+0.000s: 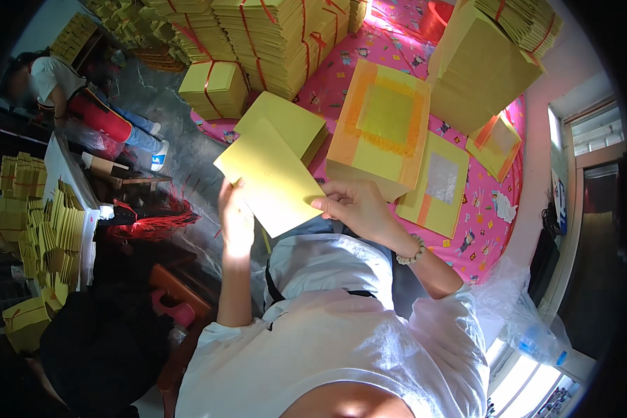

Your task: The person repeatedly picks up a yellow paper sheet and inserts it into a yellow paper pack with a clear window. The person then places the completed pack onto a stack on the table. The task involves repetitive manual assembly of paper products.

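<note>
A plain yellow paper sheet (275, 181) is held up in front of me, tilted, between both hands. My left hand (235, 212) grips its left edge, the fingers mostly behind it. At the lower right corner, my right hand (355, 207) pinches the sheet with the thumb on top. Just beyond it sits a stack of yellow paper (282, 118) on the pink patterned cloth (460, 258). Right of that stands a taller stack (376, 129) with orange borders and a yellow-green panel on top. A flat yellow sheet with a pale grey patch (442, 177) lies beside it.
Tall yellow bundles tied with red ribbon (258, 49) rise at the back; another big stack (474, 76) stands back right. At left are red strips (153, 219), more yellow bundles (56, 237) and a person in an apron (83, 104). A dark-clothed person (97, 355) is lower left.
</note>
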Demonstrator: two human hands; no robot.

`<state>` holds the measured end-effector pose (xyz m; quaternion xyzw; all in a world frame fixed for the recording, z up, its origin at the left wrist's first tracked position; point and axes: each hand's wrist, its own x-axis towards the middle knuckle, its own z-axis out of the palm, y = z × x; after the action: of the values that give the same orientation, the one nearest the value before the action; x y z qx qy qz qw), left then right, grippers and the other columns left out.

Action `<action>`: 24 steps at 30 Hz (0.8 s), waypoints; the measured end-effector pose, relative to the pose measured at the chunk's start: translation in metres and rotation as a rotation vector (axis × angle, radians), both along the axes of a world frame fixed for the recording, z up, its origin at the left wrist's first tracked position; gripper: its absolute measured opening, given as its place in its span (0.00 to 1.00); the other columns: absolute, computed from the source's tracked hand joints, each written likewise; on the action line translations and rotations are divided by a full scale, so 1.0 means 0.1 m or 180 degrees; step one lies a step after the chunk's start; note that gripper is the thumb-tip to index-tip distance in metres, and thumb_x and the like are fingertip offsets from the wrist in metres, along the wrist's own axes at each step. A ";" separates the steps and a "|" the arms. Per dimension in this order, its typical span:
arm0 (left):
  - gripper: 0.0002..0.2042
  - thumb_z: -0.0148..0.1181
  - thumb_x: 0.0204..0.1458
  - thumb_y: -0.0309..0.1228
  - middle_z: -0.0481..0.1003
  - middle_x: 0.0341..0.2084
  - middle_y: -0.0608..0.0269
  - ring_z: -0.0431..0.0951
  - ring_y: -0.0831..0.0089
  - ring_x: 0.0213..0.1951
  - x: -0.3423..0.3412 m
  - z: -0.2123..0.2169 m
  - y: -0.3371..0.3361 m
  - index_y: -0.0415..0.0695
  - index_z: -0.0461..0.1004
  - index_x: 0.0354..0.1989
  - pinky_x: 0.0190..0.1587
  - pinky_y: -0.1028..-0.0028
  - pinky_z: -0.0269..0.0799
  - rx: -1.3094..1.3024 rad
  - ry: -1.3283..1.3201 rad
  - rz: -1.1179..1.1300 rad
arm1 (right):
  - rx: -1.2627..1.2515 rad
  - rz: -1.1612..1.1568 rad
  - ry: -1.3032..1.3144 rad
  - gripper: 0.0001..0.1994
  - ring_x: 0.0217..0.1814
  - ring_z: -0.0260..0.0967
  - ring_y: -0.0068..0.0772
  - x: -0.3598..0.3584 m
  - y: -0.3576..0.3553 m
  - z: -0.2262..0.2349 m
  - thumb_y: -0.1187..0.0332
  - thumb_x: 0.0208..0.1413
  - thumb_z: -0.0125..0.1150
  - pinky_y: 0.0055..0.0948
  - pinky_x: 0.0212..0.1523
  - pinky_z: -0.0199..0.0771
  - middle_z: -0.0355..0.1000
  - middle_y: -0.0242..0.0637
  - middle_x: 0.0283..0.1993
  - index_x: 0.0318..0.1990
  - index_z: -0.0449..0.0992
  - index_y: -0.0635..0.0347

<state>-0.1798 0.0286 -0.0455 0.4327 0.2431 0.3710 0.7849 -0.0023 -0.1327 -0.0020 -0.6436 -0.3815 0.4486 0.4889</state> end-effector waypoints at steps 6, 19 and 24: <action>0.19 0.48 0.63 0.31 0.71 0.53 0.53 0.74 0.66 0.53 0.28 -0.19 0.55 0.36 0.61 0.59 0.55 0.66 0.73 -0.0742 -0.0423 -0.0419 | 0.0724 -0.0813 0.0017 0.10 0.37 0.70 0.15 0.23 -0.12 0.14 0.69 0.59 0.60 0.18 0.42 0.71 0.76 0.30 0.38 0.45 0.78 0.64; 0.18 0.53 0.62 0.29 0.74 0.49 0.60 0.78 0.67 0.48 0.80 -0.84 0.69 0.45 0.63 0.60 0.50 0.64 0.78 -0.0609 0.0418 -0.0001 | 0.0286 -0.1024 -0.3001 0.18 0.50 0.68 0.46 0.79 -0.54 0.22 0.67 0.49 0.67 0.38 0.51 0.69 0.71 0.44 0.47 0.47 0.75 0.64; 0.17 0.54 0.61 0.30 0.74 0.48 0.59 0.78 0.66 0.47 0.85 -0.89 0.67 0.46 0.63 0.58 0.48 0.63 0.80 -0.0612 0.0302 0.0195 | 0.0286 -0.0569 -0.3505 0.27 0.57 0.64 0.51 0.78 -0.63 0.16 0.64 0.41 0.72 0.42 0.57 0.65 0.66 0.47 0.54 0.50 0.73 0.63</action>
<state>-0.0949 0.0954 -0.1342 0.3648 0.3276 0.3489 0.7987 0.0755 -0.1958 0.0140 -0.7912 -0.5432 -0.0136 0.2806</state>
